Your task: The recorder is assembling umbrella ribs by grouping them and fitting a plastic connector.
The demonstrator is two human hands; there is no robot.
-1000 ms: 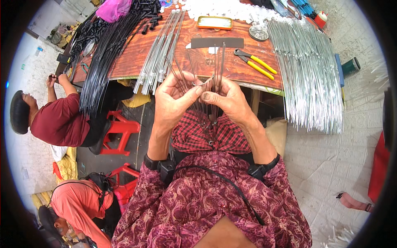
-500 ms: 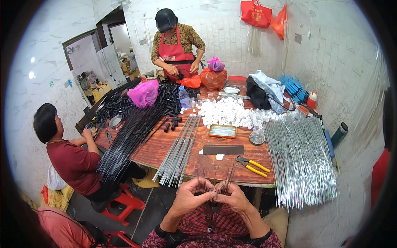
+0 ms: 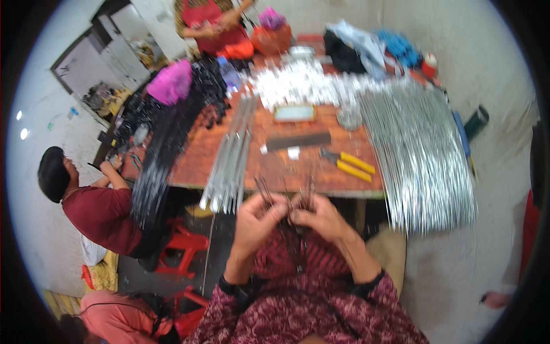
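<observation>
Close together above my lap, just off the table's near edge, my left hand [image 3: 258, 222] and my right hand [image 3: 324, 220] are both closed on a bundle of thin dark rods [image 3: 262, 190]. The rods' tips spread upward past the fingers, and their lower ends hang down in front of my lap. My thumbs nearly meet in the middle. Motion blur and the fingers hide how the rods are joined. Yellow-handled pliers [image 3: 354, 166] lie on the table beyond my right hand. Several silvery rods [image 3: 230, 155] lie beyond my left hand, jutting past the edge.
On the wooden table [image 3: 281, 167] lie a flat dark bar [image 3: 299, 141], a shallow tin [image 3: 294, 113], white caps [image 3: 303, 83] and a large sheaf of silvery rods [image 3: 421, 160]. Black rods [image 3: 160, 155] spread at left. One co-worker [image 3: 103, 209] sits left; another [image 3: 215, 26] stands opposite.
The view has tilted down and blurred, so the table appears higher. My hands stay closed on the dark rods, the left turned slightly. The standing co-worker's hands are now raised closer together.
</observation>
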